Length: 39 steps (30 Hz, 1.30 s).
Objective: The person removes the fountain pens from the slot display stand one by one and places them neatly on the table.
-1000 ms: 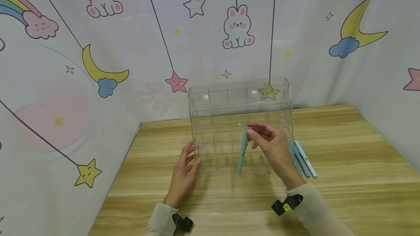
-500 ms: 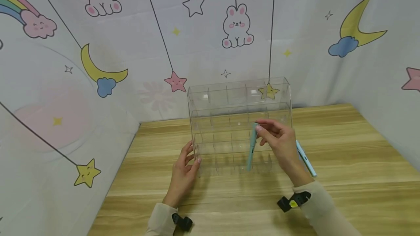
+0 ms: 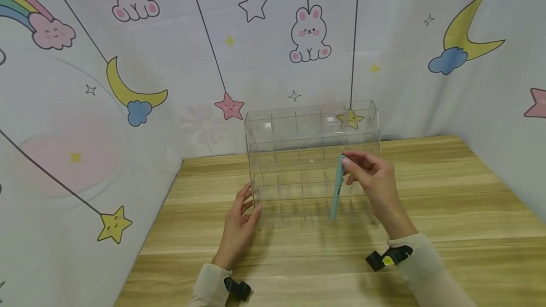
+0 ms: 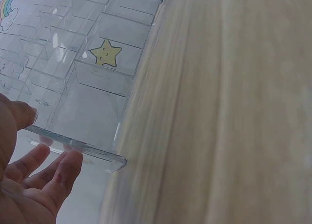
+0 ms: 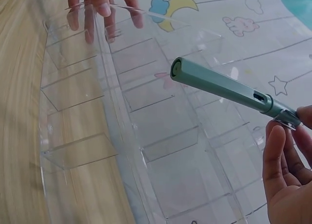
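Note:
A clear acrylic organizer (image 3: 313, 143) with rows of small compartments stands upright on the wooden table. My left hand (image 3: 240, 221) holds its left side wall, thumb on one face and fingers on the other, as the left wrist view shows the hand (image 4: 36, 177) at the panel's edge. Between thumb and fingertips, my right hand (image 3: 373, 181) pinches a teal green pen (image 3: 338, 186) by its clip end. The pen hangs nearly upright in front of the organizer's right half, lower end level with the bottom row. In the right wrist view the pen (image 5: 219, 87) shows its slotted barrel.
The wood-grain table (image 3: 298, 269) reaches out to both sides of the organizer. Close behind hangs a white cloth (image 3: 273, 51) printed with rabbits, stars and moons; it also covers the left and right sides. A black camera (image 3: 375, 260) sits on the right wrist.
My right hand has moved right and slightly up with the pen, along the organizer's front. Several blue pens seen earlier beside the organizer are now hidden behind that arm. The left hand stays put.

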Each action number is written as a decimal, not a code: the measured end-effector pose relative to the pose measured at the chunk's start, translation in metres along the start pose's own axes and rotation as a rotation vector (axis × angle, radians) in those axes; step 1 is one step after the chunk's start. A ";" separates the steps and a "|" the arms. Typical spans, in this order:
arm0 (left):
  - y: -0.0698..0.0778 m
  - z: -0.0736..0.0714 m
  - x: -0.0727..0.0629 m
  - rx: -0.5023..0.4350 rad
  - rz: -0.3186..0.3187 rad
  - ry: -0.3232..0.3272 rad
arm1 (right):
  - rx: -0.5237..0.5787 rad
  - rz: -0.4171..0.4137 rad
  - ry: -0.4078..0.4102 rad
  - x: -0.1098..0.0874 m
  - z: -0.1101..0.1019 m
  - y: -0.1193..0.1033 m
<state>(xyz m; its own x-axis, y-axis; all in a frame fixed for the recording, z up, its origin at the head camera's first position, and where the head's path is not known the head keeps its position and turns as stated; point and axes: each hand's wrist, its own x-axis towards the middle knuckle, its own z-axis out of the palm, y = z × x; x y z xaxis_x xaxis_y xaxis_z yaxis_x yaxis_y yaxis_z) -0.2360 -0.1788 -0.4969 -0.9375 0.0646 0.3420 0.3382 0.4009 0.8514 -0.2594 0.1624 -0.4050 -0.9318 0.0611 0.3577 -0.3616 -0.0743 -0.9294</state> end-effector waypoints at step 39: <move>0.000 0.001 0.000 -0.002 0.014 0.013 | 0.012 0.003 0.044 0.010 -0.032 -0.012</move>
<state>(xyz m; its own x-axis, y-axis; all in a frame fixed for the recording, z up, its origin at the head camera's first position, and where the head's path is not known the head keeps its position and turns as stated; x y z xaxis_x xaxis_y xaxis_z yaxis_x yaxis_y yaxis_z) -0.2363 -0.1777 -0.4978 -0.9315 0.0581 0.3590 0.3513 0.3984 0.8472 -0.2635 0.1958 -0.3932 -0.9306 0.1045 0.3508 -0.3599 -0.0869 -0.9289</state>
